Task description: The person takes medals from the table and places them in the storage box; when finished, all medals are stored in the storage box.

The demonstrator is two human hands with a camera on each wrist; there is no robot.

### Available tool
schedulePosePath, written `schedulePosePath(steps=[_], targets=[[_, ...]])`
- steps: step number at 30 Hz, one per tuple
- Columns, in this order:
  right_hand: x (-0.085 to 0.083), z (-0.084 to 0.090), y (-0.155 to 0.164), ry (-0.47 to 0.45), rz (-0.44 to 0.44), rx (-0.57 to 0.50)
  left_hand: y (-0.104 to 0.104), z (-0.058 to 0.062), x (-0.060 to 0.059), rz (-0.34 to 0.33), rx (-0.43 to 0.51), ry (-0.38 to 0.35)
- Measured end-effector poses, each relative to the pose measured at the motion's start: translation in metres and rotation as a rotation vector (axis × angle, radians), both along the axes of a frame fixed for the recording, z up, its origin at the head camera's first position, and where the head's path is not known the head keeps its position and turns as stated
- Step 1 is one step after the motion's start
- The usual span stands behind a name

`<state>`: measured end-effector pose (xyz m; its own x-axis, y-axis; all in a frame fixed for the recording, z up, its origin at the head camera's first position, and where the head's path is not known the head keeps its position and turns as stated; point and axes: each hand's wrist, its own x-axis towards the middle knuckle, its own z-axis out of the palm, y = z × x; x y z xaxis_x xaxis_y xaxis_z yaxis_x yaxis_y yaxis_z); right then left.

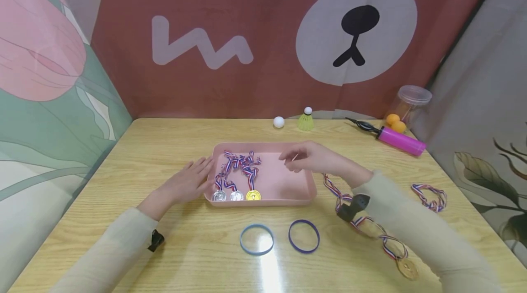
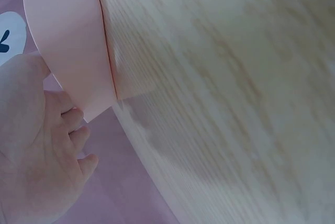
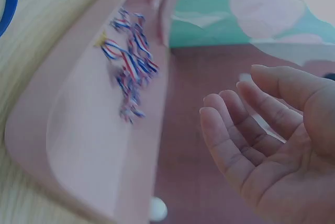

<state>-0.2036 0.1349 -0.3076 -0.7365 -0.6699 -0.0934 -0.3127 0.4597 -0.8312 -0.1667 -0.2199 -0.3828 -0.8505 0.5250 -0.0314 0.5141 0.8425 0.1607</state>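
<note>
A pink tray [image 1: 288, 197] sits mid-table and holds three medals [image 1: 236, 195], two silver and one gold, with striped ribbons [image 1: 240, 164] bunched behind them. My left hand [image 1: 190, 180] lies flat on the table, its fingertips touching the tray's left wall [image 2: 73, 51]. My right hand [image 1: 306, 157] hovers over the tray's right half, fingers loosely curled and holding nothing; the right wrist view shows its empty palm [image 3: 272, 140] beside the tray [image 3: 78, 145]. A gold medal [image 1: 406, 267] with its ribbon trails under my right forearm.
Two blue wristbands [image 1: 257, 239] [image 1: 303, 236] lie in front of the tray. Another ribbon [image 1: 430, 194] lies at the right. At the back stand a white ball [image 1: 279, 122], a shuttlecock [image 1: 306, 120], a pink pump [image 1: 400, 140] and a clear jar [image 1: 407, 105] with orange balls.
</note>
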Motion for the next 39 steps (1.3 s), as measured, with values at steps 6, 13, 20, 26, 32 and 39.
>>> schedulePosePath(steps=[6,13,20,26,32,39], targets=[[0.009,0.006,0.046,0.088,-0.077,0.004,0.000,0.002,0.000,0.000,0.002,-0.002],[0.026,0.003,0.101,0.151,-0.200,0.010,0.001,0.002,0.001,0.003,0.004,-0.003],[0.042,-0.007,0.156,0.167,-0.304,0.074,0.001,0.002,0.001,0.003,0.003,-0.003],[0.054,-0.021,0.196,0.153,-0.360,0.153,0.002,0.002,0.001,0.004,-0.001,0.000],[0.062,-0.041,0.221,0.097,-0.351,0.220,0.002,0.002,0.001,0.009,0.003,-0.007],[0.070,-0.063,0.238,0.126,-0.218,0.244,0.001,0.001,0.000,0.008,-0.007,-0.004]])
